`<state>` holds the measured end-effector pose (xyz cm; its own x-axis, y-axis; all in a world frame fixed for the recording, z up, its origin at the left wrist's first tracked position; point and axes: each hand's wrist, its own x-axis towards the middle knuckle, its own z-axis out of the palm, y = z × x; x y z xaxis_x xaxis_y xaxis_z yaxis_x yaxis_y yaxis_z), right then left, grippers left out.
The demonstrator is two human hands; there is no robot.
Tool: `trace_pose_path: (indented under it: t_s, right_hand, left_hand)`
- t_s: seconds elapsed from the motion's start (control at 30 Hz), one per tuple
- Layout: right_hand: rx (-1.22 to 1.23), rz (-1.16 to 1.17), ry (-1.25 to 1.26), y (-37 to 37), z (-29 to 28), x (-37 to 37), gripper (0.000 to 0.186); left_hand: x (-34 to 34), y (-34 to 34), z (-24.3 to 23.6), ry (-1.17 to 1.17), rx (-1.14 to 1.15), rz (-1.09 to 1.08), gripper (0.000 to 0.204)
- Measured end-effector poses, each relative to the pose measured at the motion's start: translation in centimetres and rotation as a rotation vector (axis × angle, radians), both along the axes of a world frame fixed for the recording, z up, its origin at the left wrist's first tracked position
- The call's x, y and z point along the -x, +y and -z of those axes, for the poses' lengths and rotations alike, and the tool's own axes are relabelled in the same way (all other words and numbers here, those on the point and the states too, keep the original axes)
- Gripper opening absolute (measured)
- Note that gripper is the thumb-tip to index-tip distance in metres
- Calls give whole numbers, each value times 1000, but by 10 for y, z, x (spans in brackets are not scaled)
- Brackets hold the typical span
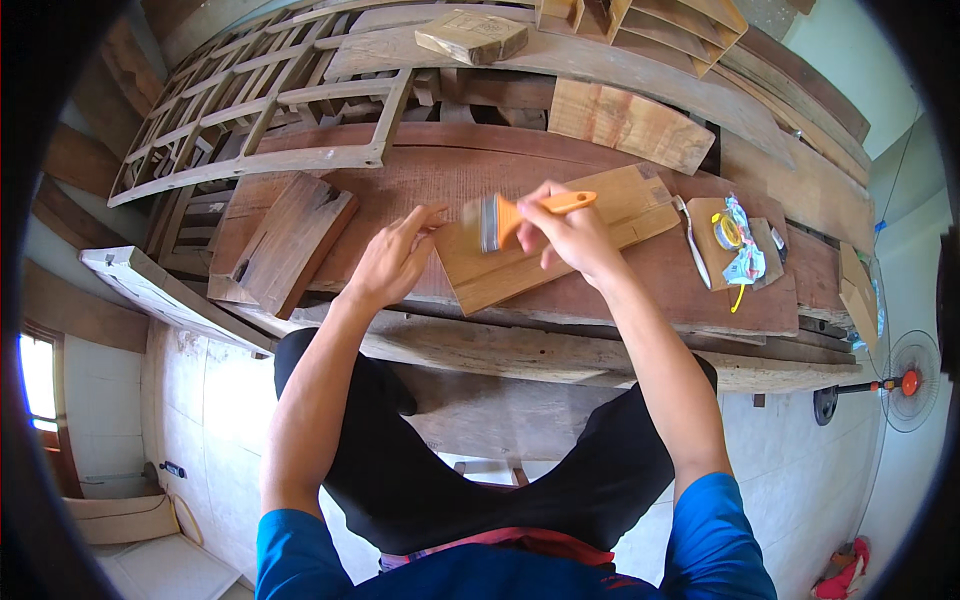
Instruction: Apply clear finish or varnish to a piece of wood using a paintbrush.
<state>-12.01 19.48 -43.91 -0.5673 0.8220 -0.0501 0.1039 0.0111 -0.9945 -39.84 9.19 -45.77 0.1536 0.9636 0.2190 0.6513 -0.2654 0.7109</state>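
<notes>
a flat paintbrush (505,218) with an orange handle and a metal ferrule lies in the grip of the right hand (570,235), whose fingers close around the handle near the ferrule. its blurred bristles point left, over the left part of a rectangular wooden board (630,208); whether they touch the surface cannot be told. the left hand (393,255) is loosely open, fingers partly bent toward the bristles, beside the board's left end; contact between fingertips and bristles is unclear.

the board lies obliquely on a broad reddish-brown plank (400,175). to its left rests a thick dark wooden block (285,240). just beyond its right end is a white toothbrush-like tool (692,245), next to a small flat brown piece (712,272) bearing a yellow roll (727,231) and a patterned packet (743,262).

behind the board lies a paler, streaked wooden panel (630,125); at upper left, a slatted wooden frame (270,110); at the top, a short wooden block (472,38). at far right stands a fan (908,382).
</notes>
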Motion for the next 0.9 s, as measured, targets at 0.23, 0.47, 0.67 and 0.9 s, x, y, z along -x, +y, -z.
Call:
trace_pose_path:
  t_s: [0.23,0.47,0.67,0.9]
  right_hand:
    - [-56,-132,-209,8,-24,20,16]
    - [-39,-84,-374,26,-41,-31,13]
    - [-393,152,-702,137,-60,-135,23]
    - [-832,102,-1008,63,-53,-54,27]
  left_hand:
    - [7,7,12,72,5,-181,32]
    - [-3,-6,-1,194,32,-132,76]
    - [-20,-6,-6,295,66,-53,108]
    - [-10,-7,0,311,86,-82,118]
